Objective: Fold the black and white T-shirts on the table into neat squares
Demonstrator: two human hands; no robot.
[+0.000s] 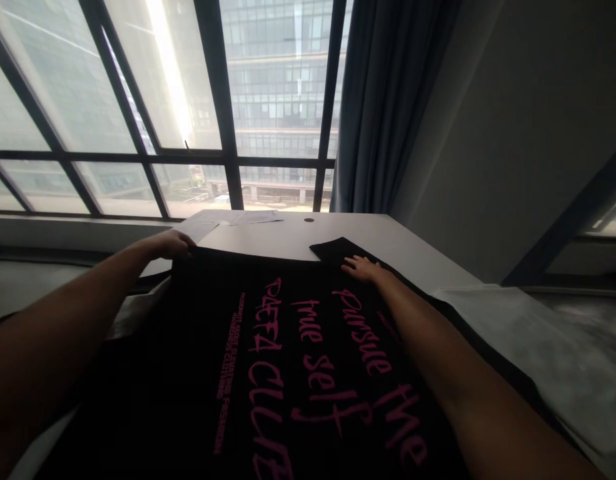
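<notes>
A black garment with pink lettering [268, 333] lies spread across the white table and runs down toward me. The print includes the words "pursue the true self". My left hand [175, 245] is closed on the garment's far left corner, its fingertips partly hidden. Lying flat on the far right part of the cloth, my right hand [361, 267] has its fingers apart. Just beyond that hand, a pointed black flap sticks out over the tabletop. My right forearm crosses above some of the lettering.
White papers [253, 217] rest on the far left of the white table [358, 227], near a small round dark hole [309, 220]. Behind are large windows and a blue curtain [373, 120]. Pale translucent sheeting [533, 320] lies at the right.
</notes>
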